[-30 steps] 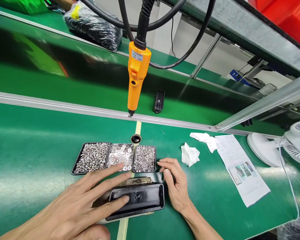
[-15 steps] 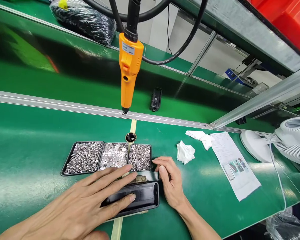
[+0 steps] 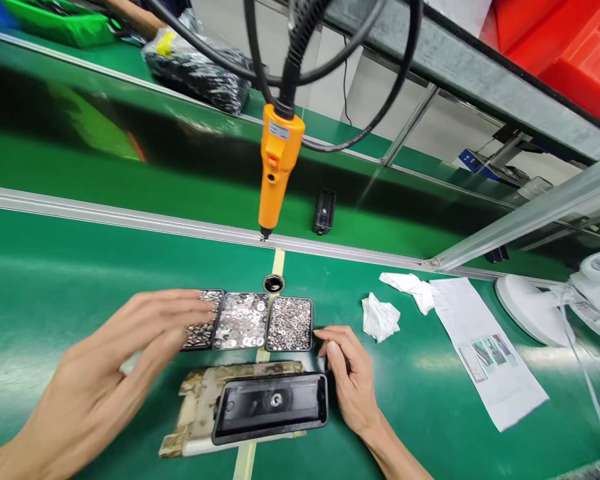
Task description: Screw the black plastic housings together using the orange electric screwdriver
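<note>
Left hand (image 3: 105, 373) now lifted off the black housing (image 3: 271, 407), open, holding nothing, over the screw tray (image 3: 250, 321), right hand (image 3: 350, 380) open beside the housing, glossy rectangular housing lying just before the tray

Left hand (image 3: 97, 373) motion-blurred, wrist cut off at bottom-left edge; its fingers (image 3: 190, 313) hide most of left screw tray (image 3: 203, 331). Black housing (image 3: 270, 408) covers much of worn pad (image 3: 197, 413). Fan (image 3: 570, 300) cut by right edge, blurred. Paper sheet (image 3: 485, 350) print too small to read.
</note>
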`<state>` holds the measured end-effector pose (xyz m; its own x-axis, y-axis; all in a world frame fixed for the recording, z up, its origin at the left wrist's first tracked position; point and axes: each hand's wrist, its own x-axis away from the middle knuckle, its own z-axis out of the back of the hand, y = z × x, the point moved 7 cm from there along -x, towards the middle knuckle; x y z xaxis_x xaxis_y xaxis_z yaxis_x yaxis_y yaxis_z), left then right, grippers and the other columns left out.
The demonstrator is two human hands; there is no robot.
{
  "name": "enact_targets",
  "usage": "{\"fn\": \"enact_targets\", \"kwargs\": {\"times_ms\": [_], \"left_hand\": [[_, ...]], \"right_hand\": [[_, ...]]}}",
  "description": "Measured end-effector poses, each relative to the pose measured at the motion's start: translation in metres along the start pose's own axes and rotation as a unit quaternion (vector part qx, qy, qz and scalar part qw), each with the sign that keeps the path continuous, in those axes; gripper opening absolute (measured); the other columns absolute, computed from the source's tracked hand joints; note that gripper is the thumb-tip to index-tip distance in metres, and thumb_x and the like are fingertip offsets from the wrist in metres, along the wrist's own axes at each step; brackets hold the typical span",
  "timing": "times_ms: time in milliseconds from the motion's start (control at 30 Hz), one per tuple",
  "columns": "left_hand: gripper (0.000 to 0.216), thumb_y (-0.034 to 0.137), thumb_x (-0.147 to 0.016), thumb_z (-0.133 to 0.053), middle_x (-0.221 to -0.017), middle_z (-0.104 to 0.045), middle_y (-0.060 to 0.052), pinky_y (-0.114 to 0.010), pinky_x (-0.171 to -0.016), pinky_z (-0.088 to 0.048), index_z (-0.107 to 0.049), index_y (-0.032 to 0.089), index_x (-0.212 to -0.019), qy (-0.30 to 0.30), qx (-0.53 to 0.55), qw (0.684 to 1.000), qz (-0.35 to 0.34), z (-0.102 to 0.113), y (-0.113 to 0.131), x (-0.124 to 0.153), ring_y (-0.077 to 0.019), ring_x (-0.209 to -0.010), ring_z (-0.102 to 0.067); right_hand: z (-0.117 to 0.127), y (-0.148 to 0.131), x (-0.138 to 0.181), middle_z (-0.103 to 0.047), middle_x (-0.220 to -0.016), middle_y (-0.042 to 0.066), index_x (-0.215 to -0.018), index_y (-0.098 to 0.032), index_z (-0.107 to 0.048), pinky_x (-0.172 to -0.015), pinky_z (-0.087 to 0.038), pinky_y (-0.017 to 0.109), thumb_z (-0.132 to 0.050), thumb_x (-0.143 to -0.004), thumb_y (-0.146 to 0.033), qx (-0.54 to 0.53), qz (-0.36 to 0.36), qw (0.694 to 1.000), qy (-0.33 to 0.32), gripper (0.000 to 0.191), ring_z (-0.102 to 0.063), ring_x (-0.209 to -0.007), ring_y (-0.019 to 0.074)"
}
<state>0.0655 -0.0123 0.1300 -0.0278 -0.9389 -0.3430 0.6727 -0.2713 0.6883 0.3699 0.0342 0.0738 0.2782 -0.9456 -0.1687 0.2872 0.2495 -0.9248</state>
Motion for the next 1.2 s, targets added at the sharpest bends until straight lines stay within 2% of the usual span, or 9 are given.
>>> {"fn": "enact_targets", "kwargs": {"times_ms": [67, 100, 167, 267, 433, 600, 867, 1033, 1200], "left_hand": [[0.027, 0.048, -0.106, -0.053, -0.123, -0.069, 0.003, -0.039, -0.098, -0.051, -0.070, 0.031, -0.119, 0.040, -0.058, 0.996, 0.047, 0.015, -0.026, -0.007, -0.0258, -0.119, -0.060], [0.028, 0.051, -0.105, -0.054, -0.116, -0.070, 0.002, -0.037, -0.090, -0.051, -0.071, 0.030, -0.114, 0.036, -0.093, 0.993, 0.056, 0.017, -0.038, -0.009, -0.0258, -0.114, -0.060], [0.033, 0.055, -0.105, -0.052, -0.107, -0.072, 0.000, -0.037, -0.086, -0.049, -0.074, 0.029, -0.105, 0.003, -0.143, 0.989, 0.044, 0.014, -0.057, -0.009, -0.0263, -0.106, -0.059], [0.037, 0.057, -0.105, -0.053, -0.103, -0.070, -0.003, -0.039, -0.086, -0.046, -0.073, 0.026, -0.107, -0.056, -0.164, 0.984, 0.030, -0.002, -0.072, -0.003, -0.0270, -0.100, -0.056], [0.031, 0.044, -0.107, -0.051, -0.091, -0.064, -0.005, -0.039, -0.080, -0.040, -0.069, 0.021, -0.096, -0.068, -0.175, 0.982, 0.029, -0.019, -0.067, 0.000, -0.0269, -0.091, -0.050], [0.034, 0.034, -0.109, -0.044, -0.087, -0.062, -0.005, -0.039, -0.078, -0.039, -0.067, 0.020, -0.087, -0.066, -0.162, 0.984, 0.025, -0.019, -0.060, -0.004, -0.0250, -0.087, -0.048], [0.022, 0.037, -0.105, -0.055, -0.095, -0.067, -0.005, -0.037, -0.081, -0.043, -0.070, 0.022, -0.103, -0.034, -0.133, 0.990, 0.024, -0.019, -0.054, -0.006, -0.0252, -0.090, -0.052], [0.023, 0.035, -0.104, -0.053, -0.089, -0.064, -0.004, -0.035, -0.075, -0.040, -0.066, 0.021, -0.091, -0.032, -0.126, 0.991, 0.023, -0.023, -0.054, -0.006, -0.0244, -0.085, -0.051], [0.027, 0.039, -0.106, -0.049, -0.088, -0.063, -0.003, -0.035, -0.076, -0.039, -0.064, 0.023, -0.090, -0.022, -0.120, 0.993, 0.011, -0.025, -0.061, -0.003, -0.0239, -0.084, -0.050]], "right_hand": [[0.000, 0.005, 0.001, -0.065, -0.108, 0.006, -0.125, -0.029, -0.072, -0.080, -0.049, 0.032, -0.048, -0.110, -0.034, 0.000, -0.013, 1.000, -0.002, 0.028, -0.062, -0.092, 0.0172], [0.000, 0.007, 0.001, -0.065, -0.107, 0.005, -0.126, -0.029, -0.071, -0.078, -0.049, 0.031, -0.048, -0.110, -0.035, 0.000, -0.016, 1.000, -0.001, 0.028, -0.062, -0.088, 0.0163], [0.000, 0.011, 0.002, -0.065, -0.105, 0.004, -0.127, -0.030, -0.071, -0.076, -0.048, 0.030, -0.048, -0.111, -0.035, -0.001, -0.014, 1.000, 0.001, 0.029, -0.061, -0.083, 0.0147], [0.000, 0.015, 0.002, -0.065, -0.102, 0.003, -0.129, -0.031, -0.070, -0.076, -0.048, 0.029, -0.049, -0.110, -0.035, 0.003, -0.008, 1.000, 0.003, 0.029, -0.062, -0.083, 0.0144], [0.001, 0.020, 0.003, -0.065, -0.104, 0.005, -0.131, -0.030, -0.070, -0.071, -0.049, 0.029, -0.050, -0.110, -0.036, 0.007, -0.023, 1.000, 0.005, 0.030, -0.060, -0.077, 0.0139], [0.001, 0.022, 0.004, -0.066, -0.103, 0.006, -0.125, -0.028, -0.072, -0.068, -0.049, 0.029, -0.052, -0.108, -0.039, 0.013, -0.034, 0.999, 0.011, 0.028, -0.060, -0.074, 0.0145], [0.001, 0.017, 0.002, -0.065, -0.099, 0.005, -0.124, -0.030, -0.073, -0.066, -0.049, 0.029, -0.054, -0.108, -0.039, 0.016, -0.026, 0.999, 0.014, 0.026, -0.060, -0.073, 0.0150], [0.002, 0.020, 0.002, -0.064, -0.095, 0.003, -0.120, -0.030, -0.073, -0.064, -0.047, 0.028, -0.055, -0.107, -0.041, 0.016, -0.035, 0.999, 0.021, 0.025, -0.060, -0.071, 0.0143], [0.001, 0.019, -0.001, -0.065, -0.088, 0.003, -0.116, -0.027, -0.075, -0.058, -0.045, 0.027, -0.054, -0.107, -0.044, 0.009, -0.026, 0.999, 0.038, 0.028, -0.057, -0.064, 0.0138]]}}
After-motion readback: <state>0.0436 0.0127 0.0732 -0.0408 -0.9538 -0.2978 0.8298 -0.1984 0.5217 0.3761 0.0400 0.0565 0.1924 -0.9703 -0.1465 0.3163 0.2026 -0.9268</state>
